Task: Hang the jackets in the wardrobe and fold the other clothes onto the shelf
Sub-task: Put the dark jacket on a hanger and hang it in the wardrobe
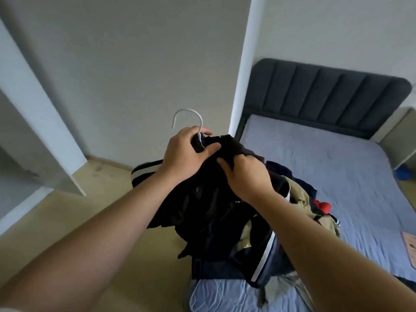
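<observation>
Fingers (226, 165) pinching jacket (202, 212) edge, left hand (184, 154) gripping hanger (201, 126), above floor (101, 210)

My left hand (184, 152) grips the hanger (193, 127) at the base of its hook while my right hand (245, 174) pinches the black jacket (209, 210) draped over it, above the clothes pile (304, 206) at the bed's (337, 167) near edge.
</observation>
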The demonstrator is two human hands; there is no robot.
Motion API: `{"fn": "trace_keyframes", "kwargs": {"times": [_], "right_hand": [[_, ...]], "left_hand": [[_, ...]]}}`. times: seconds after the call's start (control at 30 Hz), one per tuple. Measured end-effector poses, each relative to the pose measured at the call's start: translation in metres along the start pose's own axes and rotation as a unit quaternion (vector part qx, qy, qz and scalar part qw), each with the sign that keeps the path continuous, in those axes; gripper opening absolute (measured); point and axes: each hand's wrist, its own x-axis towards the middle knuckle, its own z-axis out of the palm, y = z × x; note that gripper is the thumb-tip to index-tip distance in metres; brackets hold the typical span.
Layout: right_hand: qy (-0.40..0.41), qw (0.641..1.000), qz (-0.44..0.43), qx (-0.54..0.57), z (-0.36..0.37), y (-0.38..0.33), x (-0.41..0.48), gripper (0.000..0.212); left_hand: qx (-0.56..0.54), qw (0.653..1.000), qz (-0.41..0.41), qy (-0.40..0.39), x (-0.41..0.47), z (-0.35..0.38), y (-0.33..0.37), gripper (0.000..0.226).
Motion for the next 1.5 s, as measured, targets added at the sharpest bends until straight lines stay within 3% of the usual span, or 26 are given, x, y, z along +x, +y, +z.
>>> {"fn": "trace_keyframes", "kwargs": {"times": [0.17,0.27,0.37,0.47,0.53,0.63,0.7,0.8,0.87,1.03,1.13,1.2,1.3,1.5], "right_hand": [[0.025,0.999,-0.024,0.003,0.024,-0.045,0.012,0.054],[0.038,0.998,-0.047,0.028,0.039,-0.081,0.016,0.053],[0.032,0.996,-0.066,0.06,0.056,-0.12,0.017,0.044],[0.011,0.991,-0.099,0.086,0.074,-0.163,0.016,0.04],[0.006,0.988,-0.114,0.107,0.084,-0.194,0.015,0.04],[-0.013,0.983,-0.13,0.13,0.1,-0.244,0.015,0.037],[-0.031,0.978,-0.145,0.147,0.113,-0.279,0.014,0.036],[-0.048,0.972,-0.166,0.161,0.138,-0.332,0.017,0.036],[-0.047,0.97,-0.174,0.166,0.156,-0.367,0.022,0.036],[-0.071,0.97,-0.179,0.149,0.205,-0.458,0.038,0.037],[-0.075,0.968,-0.181,0.159,0.231,-0.501,0.049,0.036],[-0.095,0.964,-0.179,0.169,0.247,-0.525,0.059,0.034],[-0.128,0.955,-0.172,0.203,0.271,-0.561,0.077,0.029],[-0.167,0.928,-0.215,0.255,0.331,-0.624,0.119,0.026]], "left_hand": [[0.101,0.992,-0.052,-0.063,-0.019,-0.057,-0.025,0.068],[0.186,0.979,-0.072,-0.045,-0.046,-0.094,-0.04,0.073],[0.242,0.962,-0.124,0.002,-0.08,-0.126,-0.05,0.083],[0.301,0.933,-0.163,0.109,-0.114,-0.153,-0.06,0.089],[0.294,0.915,-0.213,0.174,-0.13,-0.174,-0.069,0.087],[0.199,0.886,-0.333,0.253,-0.145,-0.214,-0.084,0.087],[0.078,0.871,-0.391,0.287,-0.155,-0.242,-0.092,0.079],[-0.118,0.848,-0.41,0.314,-0.166,-0.29,-0.114,0.051],[-0.118,0.832,-0.437,0.322,-0.173,-0.325,-0.134,0.053],[0.071,0.801,-0.506,0.312,-0.19,-0.415,-0.209,0.028],[0.164,0.8,-0.492,0.301,-0.19,-0.453,-0.249,0.016],[0.203,0.823,-0.439,0.297,-0.187,-0.465,-0.268,0.01],[0.212,0.854,-0.373,0.293,-0.179,-0.482,-0.299,0.026],[0.291,0.819,-0.36,0.338,-0.154,-0.53,-0.372,0.035]]}}
